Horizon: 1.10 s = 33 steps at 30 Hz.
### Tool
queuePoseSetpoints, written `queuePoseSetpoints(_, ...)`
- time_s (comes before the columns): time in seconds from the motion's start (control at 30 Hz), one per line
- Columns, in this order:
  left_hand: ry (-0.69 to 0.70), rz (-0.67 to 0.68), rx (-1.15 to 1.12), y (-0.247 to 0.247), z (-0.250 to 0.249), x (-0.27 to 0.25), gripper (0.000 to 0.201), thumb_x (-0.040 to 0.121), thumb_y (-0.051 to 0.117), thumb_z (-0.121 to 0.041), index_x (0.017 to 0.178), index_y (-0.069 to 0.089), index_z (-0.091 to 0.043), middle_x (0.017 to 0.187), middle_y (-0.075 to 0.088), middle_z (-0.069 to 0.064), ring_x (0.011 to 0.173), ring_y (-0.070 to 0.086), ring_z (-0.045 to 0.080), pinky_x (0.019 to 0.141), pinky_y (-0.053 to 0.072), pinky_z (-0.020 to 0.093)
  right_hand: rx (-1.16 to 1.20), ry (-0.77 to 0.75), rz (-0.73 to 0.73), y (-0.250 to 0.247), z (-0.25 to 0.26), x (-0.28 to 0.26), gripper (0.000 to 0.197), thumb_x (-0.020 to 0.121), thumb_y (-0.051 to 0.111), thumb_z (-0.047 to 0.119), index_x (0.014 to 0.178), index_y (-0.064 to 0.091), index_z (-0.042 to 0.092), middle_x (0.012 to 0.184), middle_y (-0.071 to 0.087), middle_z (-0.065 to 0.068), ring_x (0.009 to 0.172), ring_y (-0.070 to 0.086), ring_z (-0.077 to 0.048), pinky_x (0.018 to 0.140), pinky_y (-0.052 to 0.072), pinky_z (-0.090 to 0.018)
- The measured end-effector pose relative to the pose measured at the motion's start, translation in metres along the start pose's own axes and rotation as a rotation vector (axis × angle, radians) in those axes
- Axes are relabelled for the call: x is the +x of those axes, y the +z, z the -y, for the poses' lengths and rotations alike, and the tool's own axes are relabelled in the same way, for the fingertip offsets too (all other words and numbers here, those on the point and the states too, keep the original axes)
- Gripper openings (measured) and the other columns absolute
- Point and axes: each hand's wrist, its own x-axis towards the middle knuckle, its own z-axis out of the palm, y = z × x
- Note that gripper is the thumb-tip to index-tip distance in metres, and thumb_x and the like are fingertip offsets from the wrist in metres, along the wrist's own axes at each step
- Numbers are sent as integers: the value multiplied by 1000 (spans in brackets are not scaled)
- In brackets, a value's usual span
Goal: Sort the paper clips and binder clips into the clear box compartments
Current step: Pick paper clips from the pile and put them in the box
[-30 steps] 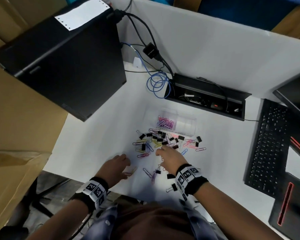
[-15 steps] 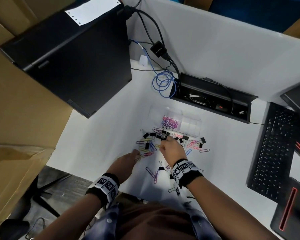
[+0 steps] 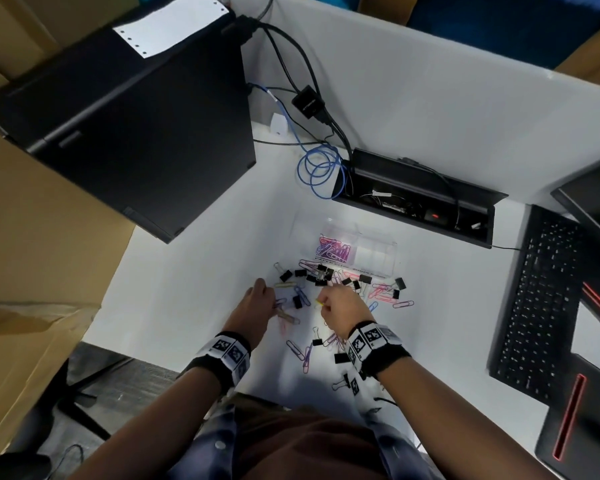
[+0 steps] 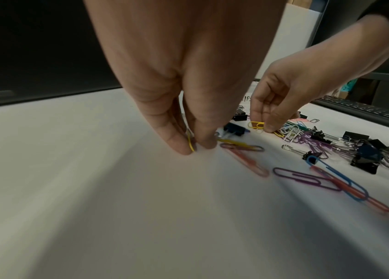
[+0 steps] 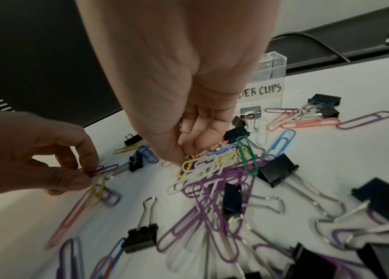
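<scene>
Coloured paper clips and black binder clips (image 3: 326, 275) lie scattered on the white desk in front of the clear box (image 3: 378, 252). Its left compartment holds purple and pink paper clips (image 3: 333, 251). My left hand (image 4: 196, 147) is at the pile's left edge and pinches a yellow paper clip (image 4: 190, 144) against the desk. My right hand (image 5: 184, 158) is over the middle of the pile, thumb and fingers pinching a small yellow paper clip (image 5: 186, 164). In the right wrist view, the box (image 5: 272, 75) carries a handwritten label ending "CLIPS".
A black computer tower (image 3: 136, 126) stands at the left. A black cable tray (image 3: 413, 199) and a blue cable coil (image 3: 319, 174) lie behind the box. A black keyboard (image 3: 541, 299) is at the right. More clips (image 3: 305, 355) lie near the desk's front edge.
Both hands have moved forward into the pile. The left came from near the desk's front edge to the pile's left side. Each hand now pinches a yellow paper clip.
</scene>
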Motion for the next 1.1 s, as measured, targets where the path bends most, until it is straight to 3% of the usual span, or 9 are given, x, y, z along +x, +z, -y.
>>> queuePoseSetpoints(0.13,-11,-4,8,-5,8,-1,14,87,53,3,90,50,-11,96,49,7,83,51,23,74,49,41,115,6,-12,-2,-2,-5,16,86,56,11,93,70,13,93,69,-5,82,65,-19,76,57,-34)
queuePoseSetpoints(0.23,-58,12,-120,-24,6,-1,12,91,54,-8,85,50,-19,85,55,0,78,51,18,70,44,30,328,35,-125,-11,-4,-9,8,86,62,13,86,69,19,75,68,2,67,64,-11,69,57,-29)
queuePoseSetpoints(0.33,-34,-51,-312,-50,-14,11,11,88,63,-13,82,56,-17,78,63,-5,72,58,11,66,47,23,465,18,-283,-34,-1,-10,6,88,64,16,92,68,19,77,67,4,67,63,-8,63,53,-21)
queuePoseSetpoints(0.43,-10,-170,-499,-70,-50,40,7,85,68,-11,87,62,-14,81,68,-4,72,61,-1,66,45,4,539,31,-438,-60,5,-1,7,89,65,19,96,67,20,83,64,9,70,63,-5,59,46,-14)
queuePoseSetpoints(0.53,37,-243,-575,-83,-86,72,13,83,70,-12,94,65,-9,81,67,-4,71,60,-1,67,44,2,573,50,-529,-76,9,15,10,87,68,19,97,68,20,80,63,7,69,62,-8,60,45,-13)
queuePoseSetpoints(0.77,-8,-180,-391,-74,-76,69,14,91,59,-13,105,63,-12,98,63,-3,85,62,11,74,46,18,448,25,-432,-78,-7,13,22,87,62,10,107,67,20,93,64,4,73,64,-8,66,53,-21)
queuePoseSetpoints(0.9,-39,-36,-153,-50,-29,38,19,89,59,-11,107,64,-14,99,58,4,90,59,22,77,44,24,146,-23,-200,-59,-21,-2,14,85,62,18,93,72,23,90,70,7,78,65,-9,72,56,-27)
queuePoseSetpoints(1.0,-40,29,-116,-33,-9,21,33,90,58,-17,123,55,-14,111,52,7,96,57,26,83,46,32,-65,28,-63,-38,-33,-8,24,83,64,25,106,67,21,104,64,1,95,63,-19,78,53,-31)
queuePoseSetpoints(1.1,-54,-16,-103,-24,-2,17,24,90,60,-26,110,58,-13,106,51,4,87,57,24,78,46,32,-66,46,-71,-25,-43,-14,25,84,64,25,109,65,22,109,61,-1,96,62,-21,73,51,-31)
